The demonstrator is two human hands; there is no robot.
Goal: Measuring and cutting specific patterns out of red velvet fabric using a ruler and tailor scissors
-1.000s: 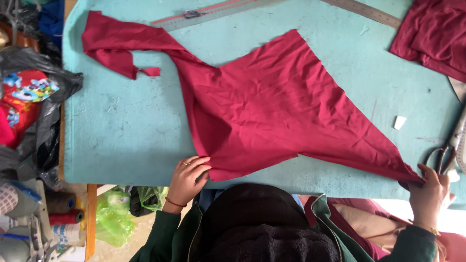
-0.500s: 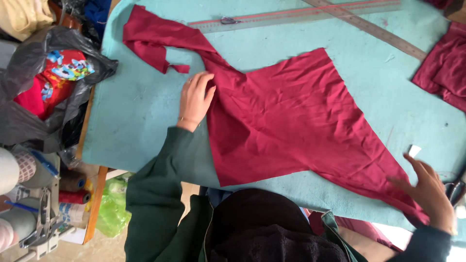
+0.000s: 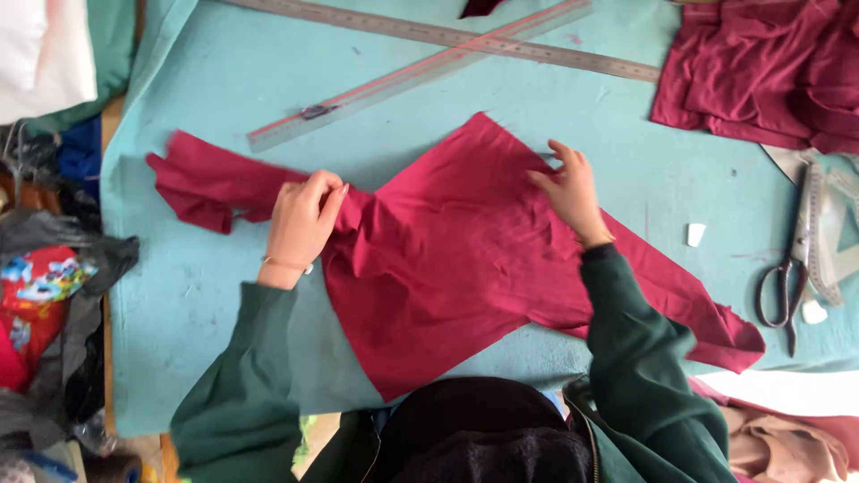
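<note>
So there's a big piece of dark red cloth [image 3: 465, 259] lying mostly flat on a light blue table [image 3: 206, 116], kind of an odd flared shape with a narrow strip running off to the left and a long pointy tail going off toward the lower right edge.

The left hand [image 3: 302, 224] is sitting right where the narrow strip meets the wide part, fingers curled and bunched together, pinching up a bit of the cloth there, which puckers into small folds around it. The right hand [image 3: 570, 188] is up near the top edge of the wide part, fingers loosely spread and resting flat on the cloth, not gripping anything as far as I can tell. Both arms are in dark green sleeves.

Other stuff around: two long rulers [image 3: 420, 76] crossing each other at the top of the table, well clear of the hands. A pile of more red fabric [image 3: 761, 80] in the top right corner. Scissors [image 3: 786, 286] lie near the right edge, with a small white chalk piece [image 3: 696, 234] between them and the cloth. Black plastic bag [image 3: 63, 286] with colourful stuff in it off the left side.
</note>
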